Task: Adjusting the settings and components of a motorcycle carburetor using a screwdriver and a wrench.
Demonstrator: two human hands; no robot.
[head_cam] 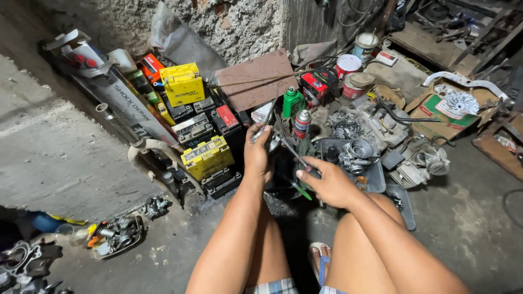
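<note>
- Both hands are closed on their work: the left hand (257,152) wraps a small grey metal part (271,142) in curled fingers, and the right hand (326,182) pinches a slim green-handled screwdriver (298,173) whose shaft slants up to that part.
- Concrete floor (468,228) carries everything; the person squats on it with knees spread, and the held part hangs above the dark gap between the knees, near the middle of the clutter.
- Along the left wall lies a long white shock absorber box (128,109), with a stack of yellow and black batteries (204,155) just beside it, reaching almost to the left wrist.
- A brown board (256,79) leans at the back wall, paint tins (354,62) stand to its right, and a cardboard box (452,114) sits toward the right edge of the floor.
- Right of the hands, a grey tray (376,179) holds a carburettor body (354,155) with loose pieces around it.
- Just behind the hands stand a green bottle (292,100) and a red-capped spray can (302,124).
- Judging by the loose pieces in the tray, stripping is well under way; the tool tip meets the held part, so that piece looks unfinished, and nothing appears reassembled yet.
</note>
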